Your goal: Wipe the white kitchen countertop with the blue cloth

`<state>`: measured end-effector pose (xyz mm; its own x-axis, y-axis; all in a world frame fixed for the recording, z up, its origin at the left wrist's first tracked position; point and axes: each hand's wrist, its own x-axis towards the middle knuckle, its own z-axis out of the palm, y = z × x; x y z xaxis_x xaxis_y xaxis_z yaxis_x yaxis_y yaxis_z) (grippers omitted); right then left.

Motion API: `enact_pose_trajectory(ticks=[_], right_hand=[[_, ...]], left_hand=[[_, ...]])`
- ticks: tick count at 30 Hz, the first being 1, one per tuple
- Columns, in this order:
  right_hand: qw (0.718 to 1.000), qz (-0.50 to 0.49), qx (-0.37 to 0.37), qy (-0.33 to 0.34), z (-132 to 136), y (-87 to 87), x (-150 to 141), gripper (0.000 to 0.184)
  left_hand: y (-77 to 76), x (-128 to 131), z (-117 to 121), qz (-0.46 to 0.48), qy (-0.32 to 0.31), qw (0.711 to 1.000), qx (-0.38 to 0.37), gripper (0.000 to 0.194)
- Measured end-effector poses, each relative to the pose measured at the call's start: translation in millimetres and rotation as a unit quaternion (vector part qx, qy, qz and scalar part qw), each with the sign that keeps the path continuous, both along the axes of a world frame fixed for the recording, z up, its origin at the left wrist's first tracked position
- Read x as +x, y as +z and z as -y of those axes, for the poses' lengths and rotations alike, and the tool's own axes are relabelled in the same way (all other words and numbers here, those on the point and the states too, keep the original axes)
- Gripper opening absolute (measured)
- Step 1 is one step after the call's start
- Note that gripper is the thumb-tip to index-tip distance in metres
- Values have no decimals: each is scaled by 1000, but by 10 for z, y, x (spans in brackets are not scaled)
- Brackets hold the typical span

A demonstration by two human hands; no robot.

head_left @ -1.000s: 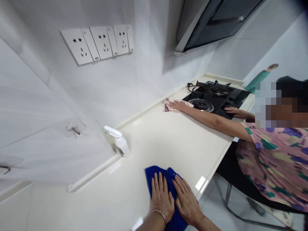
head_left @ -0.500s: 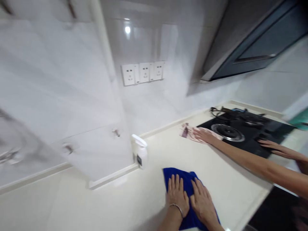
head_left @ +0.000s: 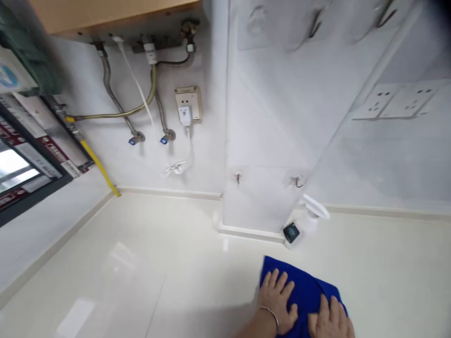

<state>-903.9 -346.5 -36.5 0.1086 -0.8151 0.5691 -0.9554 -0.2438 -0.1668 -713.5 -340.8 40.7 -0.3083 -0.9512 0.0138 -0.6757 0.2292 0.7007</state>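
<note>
- Cloth [head_left: 306, 291], blue, lies flat on the counter [head_left: 141, 281]; both hands press it, fingers spread.
- Left hand [head_left: 278, 300] wears a bracelet; right hand [head_left: 331, 321] sits beside it.
- Probably soft, light; pinch an edge.
- Spray bottle [head_left: 306, 220] behind.

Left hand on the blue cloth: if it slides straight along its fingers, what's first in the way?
Probably the white spray bottle by the wall column; the left hand points roughly there over bare countertop. Depth unclear.
</note>
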Motion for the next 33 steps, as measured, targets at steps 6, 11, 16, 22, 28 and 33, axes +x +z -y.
enact_pose_trajectory(ticks=[6,11,16,22,28,33], right_hand=[[994,-16,16,108,113,73,1109,76],[979,-11,32,203,-24,90,2136,71],[954,4,72,291,-323,159,3079,70],[911,38,65,405,-762,236,3810,74],[849,99,148,497,-1135,354,3582,64],[859,121,194,458,-973,41,2364,60]], left_hand=[[42,996,-389,54,127,990,-4,65],[59,1802,-894,102,255,961,-10,62],[-25,2496,-1407,159,364,918,-11,61],[-64,3076,-2076,251,447,859,-17,60],[43,3683,-2954,285,513,809,-12,50],[167,4072,-3384,264,557,786,35,50]])
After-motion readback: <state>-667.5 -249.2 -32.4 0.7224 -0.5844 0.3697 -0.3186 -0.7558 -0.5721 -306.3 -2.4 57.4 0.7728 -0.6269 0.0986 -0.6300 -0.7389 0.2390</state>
